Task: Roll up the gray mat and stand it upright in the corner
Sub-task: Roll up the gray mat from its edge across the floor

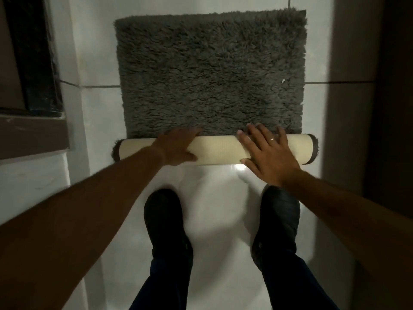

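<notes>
A shaggy gray mat (210,70) lies flat on the white tiled floor ahead of me. Its near edge is curled into a roll (216,151) that shows the cream backing, lying crosswise in front of my feet. My left hand (178,146) rests over the left-middle of the roll, fingers draped across its top. My right hand (266,151) presses flat on the right part of the roll, fingers spread, a ring on one finger. Both hands touch the roll; neither is closed around it.
My two dark shoes (165,220) stand on the white floor (219,198) just behind the roll. A dark frame and ledge (33,130) stand at the left, beside a white wall strip. A shadowed wall (357,63) borders the right side.
</notes>
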Action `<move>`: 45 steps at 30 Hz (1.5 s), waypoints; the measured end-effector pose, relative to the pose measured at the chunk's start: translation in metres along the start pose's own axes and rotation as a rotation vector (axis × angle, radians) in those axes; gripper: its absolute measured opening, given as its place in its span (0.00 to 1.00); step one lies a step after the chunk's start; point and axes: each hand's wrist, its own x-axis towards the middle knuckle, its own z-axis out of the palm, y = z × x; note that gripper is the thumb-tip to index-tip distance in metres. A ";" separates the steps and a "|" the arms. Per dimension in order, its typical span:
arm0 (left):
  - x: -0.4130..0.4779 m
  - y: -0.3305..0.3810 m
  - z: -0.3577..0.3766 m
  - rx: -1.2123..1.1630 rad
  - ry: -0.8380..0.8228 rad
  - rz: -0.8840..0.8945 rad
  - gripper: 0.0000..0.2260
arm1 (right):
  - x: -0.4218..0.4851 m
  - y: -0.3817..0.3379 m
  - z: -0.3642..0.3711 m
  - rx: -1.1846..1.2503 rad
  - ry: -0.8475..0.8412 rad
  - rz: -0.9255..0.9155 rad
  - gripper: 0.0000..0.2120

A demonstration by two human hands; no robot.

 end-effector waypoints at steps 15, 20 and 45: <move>0.021 0.006 0.007 0.397 0.504 -0.127 0.47 | 0.066 0.027 -0.034 -0.036 -0.004 0.169 0.55; 0.020 0.007 0.002 0.336 0.632 -0.093 0.29 | 0.068 0.035 -0.039 0.010 -0.029 0.090 0.43; 0.002 0.002 0.007 0.369 0.343 -0.037 0.55 | 0.087 0.056 -0.053 -0.256 -0.122 -0.038 0.54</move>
